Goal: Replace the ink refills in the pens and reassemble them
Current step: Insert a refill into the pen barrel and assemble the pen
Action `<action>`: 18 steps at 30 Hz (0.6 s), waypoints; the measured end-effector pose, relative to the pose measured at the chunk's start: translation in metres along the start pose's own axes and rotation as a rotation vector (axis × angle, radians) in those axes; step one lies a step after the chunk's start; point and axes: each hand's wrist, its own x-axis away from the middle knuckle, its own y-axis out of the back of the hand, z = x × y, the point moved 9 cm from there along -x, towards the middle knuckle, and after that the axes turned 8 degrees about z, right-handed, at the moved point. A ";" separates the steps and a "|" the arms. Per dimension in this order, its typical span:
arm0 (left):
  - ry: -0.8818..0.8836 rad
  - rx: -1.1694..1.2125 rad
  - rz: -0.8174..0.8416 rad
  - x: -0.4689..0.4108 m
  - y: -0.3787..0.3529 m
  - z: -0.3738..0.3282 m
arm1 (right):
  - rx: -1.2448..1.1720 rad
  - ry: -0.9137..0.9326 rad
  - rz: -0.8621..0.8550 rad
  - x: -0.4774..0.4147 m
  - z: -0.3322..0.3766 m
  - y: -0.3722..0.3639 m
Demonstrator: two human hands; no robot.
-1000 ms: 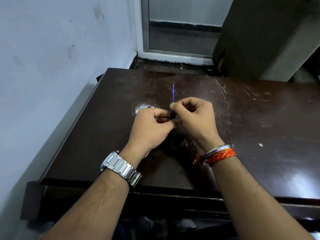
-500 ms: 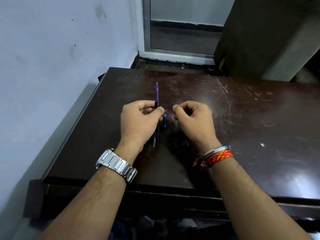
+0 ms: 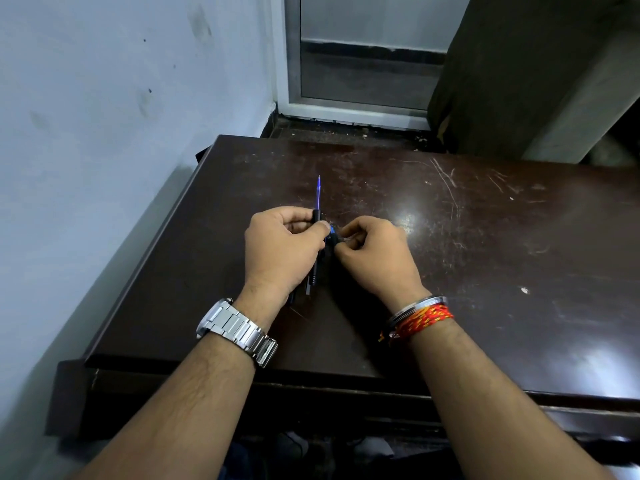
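My left hand is closed around a black pen barrel, which runs under the palm and juts out toward me. A thin blue ink refill sticks out of its far end, pointing away from me. My right hand is just to the right, its fingertips pinched on a small black and blue pen part that touches the left thumb. Other dark pen pieces lie half hidden under my left hand. Both hands hover just above the dark brown table.
The table's left edge runs close to a pale blue wall. Beyond the far edge are a door frame and a dark cabinet. The scratched table top stretches to the right of my hands.
The barrel with the refill moved left in my left hand, away from my right hand. My right hand then came back beside it and now pinches the small black and blue part.
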 end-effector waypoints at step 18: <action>-0.015 0.011 0.138 0.005 -0.016 -0.005 | -0.272 -0.078 -0.283 0.006 -0.003 0.038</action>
